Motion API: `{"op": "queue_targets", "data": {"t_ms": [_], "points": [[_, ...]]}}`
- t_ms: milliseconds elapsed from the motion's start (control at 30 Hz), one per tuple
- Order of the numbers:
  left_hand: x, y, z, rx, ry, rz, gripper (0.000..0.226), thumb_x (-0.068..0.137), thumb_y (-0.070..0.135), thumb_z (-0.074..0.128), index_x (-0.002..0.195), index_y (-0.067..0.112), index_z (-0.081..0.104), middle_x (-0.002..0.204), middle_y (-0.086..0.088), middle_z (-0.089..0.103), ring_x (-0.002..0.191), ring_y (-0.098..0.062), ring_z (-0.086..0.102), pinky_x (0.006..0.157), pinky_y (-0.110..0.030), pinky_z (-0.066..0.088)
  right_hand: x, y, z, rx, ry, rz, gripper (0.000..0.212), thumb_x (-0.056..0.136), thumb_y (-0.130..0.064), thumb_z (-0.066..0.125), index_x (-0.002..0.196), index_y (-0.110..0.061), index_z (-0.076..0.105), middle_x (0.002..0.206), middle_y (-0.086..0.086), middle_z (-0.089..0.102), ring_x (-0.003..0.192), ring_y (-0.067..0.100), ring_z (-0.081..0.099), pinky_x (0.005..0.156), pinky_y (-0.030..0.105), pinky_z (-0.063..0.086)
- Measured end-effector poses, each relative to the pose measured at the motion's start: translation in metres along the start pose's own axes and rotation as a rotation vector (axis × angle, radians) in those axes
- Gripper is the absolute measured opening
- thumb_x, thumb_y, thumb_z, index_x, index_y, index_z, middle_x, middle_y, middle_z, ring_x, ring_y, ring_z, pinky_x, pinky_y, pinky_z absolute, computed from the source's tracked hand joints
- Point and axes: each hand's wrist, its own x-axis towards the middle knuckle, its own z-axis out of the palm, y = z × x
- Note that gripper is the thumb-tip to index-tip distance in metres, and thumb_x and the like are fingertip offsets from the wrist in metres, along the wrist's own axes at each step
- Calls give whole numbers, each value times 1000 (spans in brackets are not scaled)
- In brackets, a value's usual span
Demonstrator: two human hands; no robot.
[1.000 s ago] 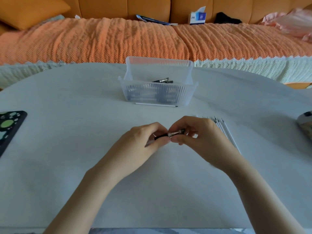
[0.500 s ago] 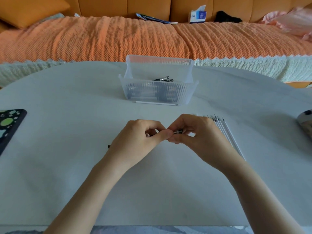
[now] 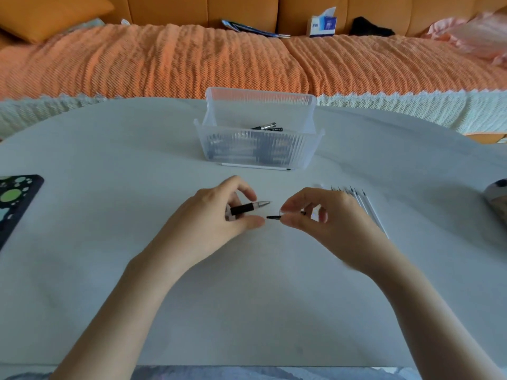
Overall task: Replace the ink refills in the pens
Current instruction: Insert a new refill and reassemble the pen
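left hand [image 3: 214, 215] curled round pen [image 3: 248, 207]: black grip, silver tip pointing at right hand [image 3: 323, 218]. right hand pinches thin part [image 3: 274, 216], black end pointing left. two parts close, not touching, over table [image 3: 109, 242].
beyond hands: one clear bin [image 3: 258, 149], two pens [image 3: 267, 127] peeking over wall, more blurry inside. one white refill [image 3: 255, 166] lies just in front of bin.
right of right hand: row of refills [image 3: 362, 204], about six tips, hand hides rest.
far left: one dark spotty case [image 3: 16, 198].
far back: one tissue box [image 3: 323, 23].

Ribbed clear plastic bin [image 3: 258, 152], matt table [image 3: 109, 215], knitted blanket [image 3: 164, 64].
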Motion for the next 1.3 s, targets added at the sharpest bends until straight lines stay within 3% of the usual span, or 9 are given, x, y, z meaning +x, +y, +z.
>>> {"op": "queue_targets", "data": {"t_ms": [67,133,300,567,700,867,1067,1167,1300], "points": [[1,-3,-7,-2,12,6,23,78,37,70,89,32,51,78,11,66,71,-7,59,77,-34,50,-1,3,1,-76,-40,-36,9,80,-41,66,86,-35,67,81,-18,61,81,0,50,68,10,36],[1,-4,-9,-9,34,7,20,80,29,70,85,28,51,77,14,68,68,-3,58,75,-29,48,-1,4,6,-140,-100,-73,11,79,-41,67,88,-34,68,86,-17,60,87,-1,44,74,9,35],[0,0,-2,-28,23,50,17,78,27,73,82,28,56,79,14,69,76,-5,64,79,-30,50,0,7,13,-169,-153,-92,17,74,-35,75,89,-32,68,90,-17,58,89,-2,41,77,15,37],[0,3,0,-3,30,152,15,75,23,76,79,30,64,81,17,64,74,-4,56,66,-7,39,3,0,10,51,20,-39,13,80,-37,68,89,-29,70,79,-14,64,75,3,52,64,9,36],[2,5,1,-3,21,198,15,72,22,78,77,29,66,79,12,60,72,-8,55,65,-7,39,3,-7,12,80,33,-33,6,81,-20,69,76,-20,72,68,-12,64,58,-6,49,58,6,34],[4,6,1,-67,23,180,11,72,20,77,77,27,70,75,7,61,63,-8,59,63,-11,40,3,-4,13,96,69,-38,8,80,-17,70,73,-21,72,67,-5,66,62,0,50,60,8,35],[4,5,2,-41,17,193,5,82,21,68,81,24,71,73,8,64,58,-10,59,61,-20,42,4,-6,11,115,114,-29,5,76,-18,74,74,-22,72,66,-11,60,64,-2,49,62,9,36],[2,6,1,-43,49,164,24,72,31,77,93,33,65,82,15,63,68,-8,57,62,-12,42,4,-4,11,102,119,-26,5,78,-21,73,75,-24,71,69,-11,63,65,-2,50,62,8,35],[2,5,0,37,95,187,37,67,26,82,88,33,52,86,19,58,74,-8,55,62,-16,43,4,-5,11,75,112,-19,2,79,-21,72,78,-21,71,66,-14,60,64,-5,51,62,7,36]]}}
